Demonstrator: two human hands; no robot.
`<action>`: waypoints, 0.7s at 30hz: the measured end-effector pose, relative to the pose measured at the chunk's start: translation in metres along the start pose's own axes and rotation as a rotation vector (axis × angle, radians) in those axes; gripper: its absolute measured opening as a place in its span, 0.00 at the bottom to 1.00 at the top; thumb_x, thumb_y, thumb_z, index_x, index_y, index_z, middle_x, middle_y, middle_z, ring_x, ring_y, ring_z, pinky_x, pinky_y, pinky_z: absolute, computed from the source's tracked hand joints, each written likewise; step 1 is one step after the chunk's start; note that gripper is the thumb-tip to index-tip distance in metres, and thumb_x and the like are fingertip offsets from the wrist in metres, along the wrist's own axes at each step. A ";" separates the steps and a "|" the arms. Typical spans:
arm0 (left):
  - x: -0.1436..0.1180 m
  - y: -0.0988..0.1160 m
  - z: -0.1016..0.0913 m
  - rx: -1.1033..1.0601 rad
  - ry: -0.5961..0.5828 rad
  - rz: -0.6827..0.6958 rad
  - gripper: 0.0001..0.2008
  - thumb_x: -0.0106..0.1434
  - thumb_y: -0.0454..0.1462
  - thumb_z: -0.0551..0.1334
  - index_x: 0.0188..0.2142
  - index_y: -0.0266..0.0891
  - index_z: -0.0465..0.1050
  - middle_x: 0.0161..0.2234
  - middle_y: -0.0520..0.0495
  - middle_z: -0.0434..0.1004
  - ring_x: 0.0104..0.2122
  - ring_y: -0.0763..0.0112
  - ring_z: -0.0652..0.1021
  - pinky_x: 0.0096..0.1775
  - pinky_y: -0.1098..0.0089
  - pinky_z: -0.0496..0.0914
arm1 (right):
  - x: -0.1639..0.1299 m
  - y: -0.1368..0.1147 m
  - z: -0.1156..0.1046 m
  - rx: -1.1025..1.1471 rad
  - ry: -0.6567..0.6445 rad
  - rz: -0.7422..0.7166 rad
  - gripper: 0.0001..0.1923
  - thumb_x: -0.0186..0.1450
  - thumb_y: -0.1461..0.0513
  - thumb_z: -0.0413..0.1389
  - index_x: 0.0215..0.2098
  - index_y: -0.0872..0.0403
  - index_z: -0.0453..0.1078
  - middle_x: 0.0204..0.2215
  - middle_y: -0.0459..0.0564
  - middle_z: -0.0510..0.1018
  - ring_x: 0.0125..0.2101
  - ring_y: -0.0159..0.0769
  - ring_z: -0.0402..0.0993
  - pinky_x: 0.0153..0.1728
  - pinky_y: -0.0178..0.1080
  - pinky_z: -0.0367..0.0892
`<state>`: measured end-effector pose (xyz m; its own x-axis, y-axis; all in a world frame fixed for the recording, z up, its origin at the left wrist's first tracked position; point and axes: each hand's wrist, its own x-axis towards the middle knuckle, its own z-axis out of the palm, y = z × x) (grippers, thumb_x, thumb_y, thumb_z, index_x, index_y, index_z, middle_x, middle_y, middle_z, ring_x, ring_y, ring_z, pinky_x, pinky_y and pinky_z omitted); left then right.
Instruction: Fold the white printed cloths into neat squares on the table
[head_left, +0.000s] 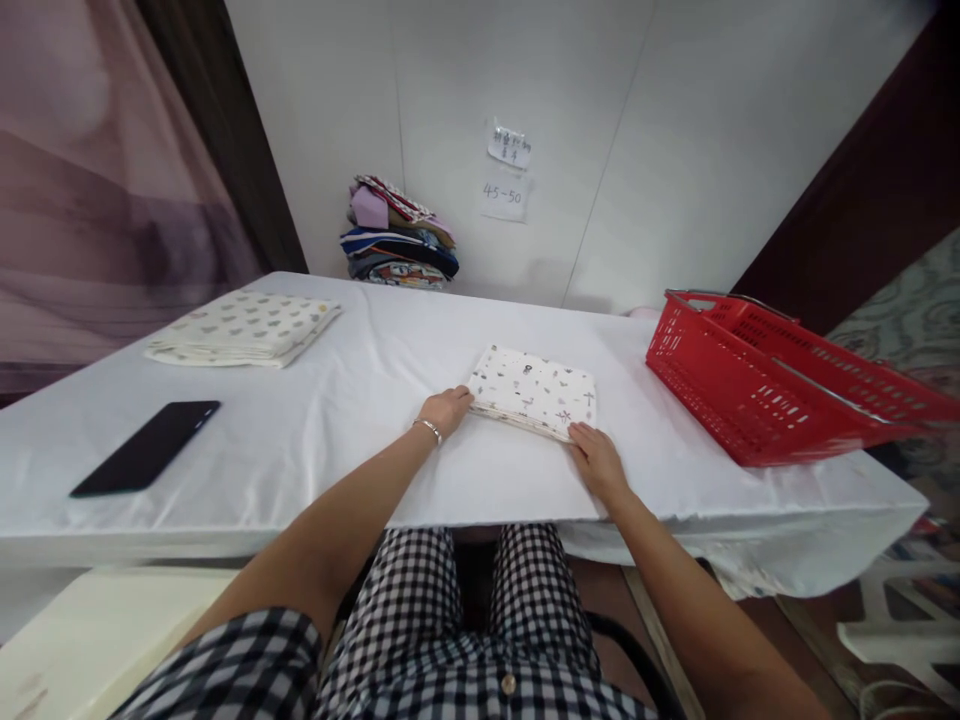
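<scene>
A folded white cloth with small printed figures (535,390) lies flat on the white-covered table (360,400), in front of me. My left hand (445,409) grips its near left corner, fingers curled at the edge. My right hand (595,458) rests on its near right corner, fingers on the fabric edge. A silver bracelet is on my left wrist.
A red plastic basket (757,380) sits at the table's right end. Another folded patterned cloth (244,327) lies far left, a black phone (146,447) nearer left. A stack of folded fabrics (397,240) stands against the wall, under two paper notes.
</scene>
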<state>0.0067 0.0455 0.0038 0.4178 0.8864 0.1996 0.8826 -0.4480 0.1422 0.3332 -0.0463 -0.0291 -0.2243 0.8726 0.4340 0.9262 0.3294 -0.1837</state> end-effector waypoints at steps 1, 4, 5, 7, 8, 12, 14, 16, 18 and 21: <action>-0.001 0.001 0.000 -0.007 0.000 -0.008 0.15 0.63 0.34 0.50 0.44 0.47 0.70 0.49 0.48 0.68 0.44 0.66 0.71 0.40 0.67 0.68 | 0.000 0.000 0.000 0.002 0.003 0.001 0.18 0.66 0.61 0.44 0.52 0.54 0.67 0.53 0.53 0.70 0.55 0.40 0.62 0.54 0.49 0.57; -0.005 0.003 -0.003 -0.046 0.024 -0.034 0.14 0.63 0.35 0.50 0.44 0.49 0.71 0.50 0.50 0.68 0.44 0.66 0.72 0.40 0.67 0.69 | 0.001 -0.001 0.001 0.002 0.008 0.003 0.18 0.66 0.62 0.44 0.52 0.53 0.67 0.53 0.53 0.70 0.55 0.41 0.63 0.53 0.49 0.57; -0.007 0.003 -0.005 -0.066 0.034 -0.044 0.14 0.62 0.35 0.51 0.44 0.50 0.71 0.51 0.51 0.68 0.44 0.66 0.73 0.40 0.67 0.69 | 0.001 -0.002 0.001 0.000 0.011 0.004 0.18 0.66 0.62 0.44 0.52 0.53 0.67 0.53 0.52 0.70 0.55 0.41 0.63 0.54 0.49 0.57; -0.008 0.006 -0.008 -0.098 0.065 -0.060 0.15 0.61 0.36 0.53 0.46 0.48 0.71 0.52 0.50 0.67 0.46 0.64 0.72 0.44 0.66 0.69 | 0.002 -0.002 0.001 -0.006 0.010 0.002 0.18 0.66 0.63 0.44 0.52 0.53 0.67 0.53 0.52 0.70 0.55 0.41 0.63 0.54 0.49 0.57; -0.008 0.008 -0.010 -0.107 0.090 -0.063 0.16 0.60 0.37 0.54 0.47 0.47 0.70 0.53 0.49 0.67 0.48 0.63 0.71 0.46 0.65 0.68 | 0.002 -0.003 0.001 -0.009 0.010 -0.001 0.18 0.66 0.63 0.45 0.52 0.53 0.67 0.53 0.53 0.70 0.55 0.41 0.63 0.53 0.49 0.57; 0.001 0.018 -0.014 -0.119 0.209 -0.002 0.19 0.62 0.40 0.53 0.52 0.43 0.67 0.56 0.45 0.64 0.56 0.60 0.63 0.56 0.58 0.60 | 0.003 -0.003 0.001 -0.023 0.010 -0.008 0.18 0.66 0.63 0.45 0.52 0.54 0.67 0.53 0.53 0.70 0.55 0.41 0.63 0.53 0.49 0.58; 0.008 0.022 -0.010 -0.115 0.166 0.043 0.18 0.64 0.41 0.51 0.52 0.44 0.66 0.59 0.46 0.61 0.58 0.61 0.61 0.57 0.56 0.57 | 0.003 -0.004 0.001 -0.028 0.013 -0.008 0.18 0.66 0.63 0.46 0.52 0.54 0.67 0.53 0.53 0.70 0.55 0.41 0.63 0.53 0.49 0.58; 0.013 0.022 -0.003 -0.107 0.054 0.047 0.18 0.65 0.41 0.50 0.52 0.44 0.66 0.59 0.47 0.60 0.60 0.63 0.59 0.58 0.57 0.56 | 0.003 -0.004 0.001 -0.032 0.014 -0.007 0.18 0.66 0.64 0.46 0.52 0.54 0.66 0.53 0.53 0.69 0.55 0.41 0.63 0.53 0.49 0.58; 0.014 0.020 0.005 -0.108 -0.024 0.020 0.18 0.66 0.41 0.49 0.52 0.42 0.66 0.59 0.48 0.61 0.60 0.65 0.57 0.59 0.61 0.55 | 0.003 -0.004 0.001 -0.035 0.008 -0.007 0.18 0.66 0.65 0.45 0.52 0.54 0.67 0.53 0.52 0.70 0.54 0.41 0.63 0.54 0.49 0.57; 0.005 0.020 0.010 -0.114 -0.024 0.013 0.19 0.66 0.41 0.48 0.52 0.38 0.66 0.58 0.47 0.63 0.61 0.67 0.56 0.60 0.66 0.53 | 0.001 -0.003 0.001 -0.022 -0.002 -0.004 0.18 0.66 0.66 0.45 0.51 0.54 0.68 0.52 0.52 0.70 0.54 0.41 0.64 0.54 0.49 0.57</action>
<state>0.0288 0.0416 -0.0023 0.4357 0.8821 0.1791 0.8473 -0.4691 0.2491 0.3304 -0.0461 -0.0287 -0.2291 0.8719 0.4329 0.9316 0.3253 -0.1622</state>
